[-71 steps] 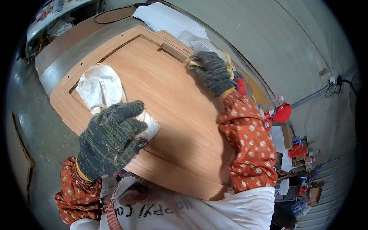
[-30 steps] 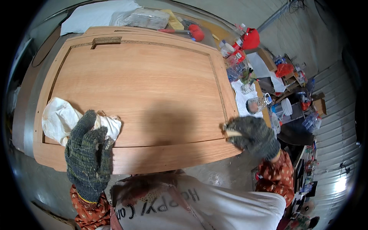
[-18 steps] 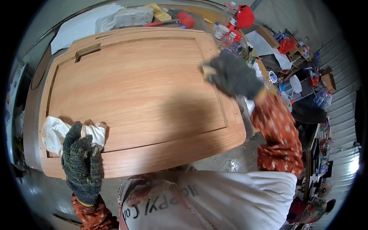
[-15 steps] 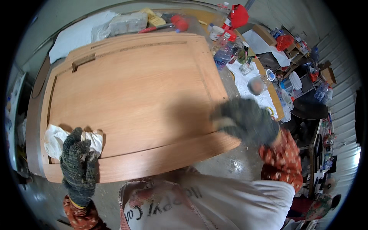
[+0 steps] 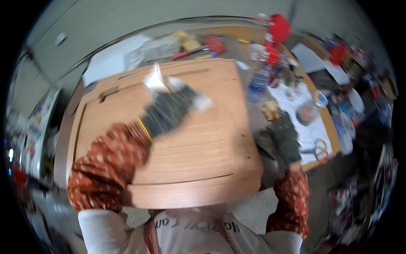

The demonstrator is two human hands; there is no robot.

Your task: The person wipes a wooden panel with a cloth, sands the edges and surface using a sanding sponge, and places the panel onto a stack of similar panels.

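Note:
A wooden panel [image 5: 190, 144] with a raised frame, grooves and a cut-out slot lies flat on the workbench. My left hand [image 5: 171, 111], in a dark knit glove, reaches over its upper middle. Its fingers are closed on a crumpled white cloth [image 5: 157, 81] that rests on the wood; motion blurs the cloth's edges. Beyond the panel's right edge is my right hand [image 5: 285, 137], gloved alike. At its fingertips is a small tan pad [image 5: 270, 110], apparently gripped; the exact kind is not clear.
Scissors [image 5: 319, 151] lie right of my right hand on white paper [image 5: 308, 134]. A clear jar [image 5: 305, 113] and a plastic bottle [image 5: 257, 86] stand farther back. Along the far edge are a red-handled tool [image 5: 190, 52], a wrapped block [image 5: 160, 47] and a red container [image 5: 279, 29].
My left hand has carried the white cloth from the panel's near left corner to its upper middle. My right hand has moved off the panel's right edge to the bench beside it.

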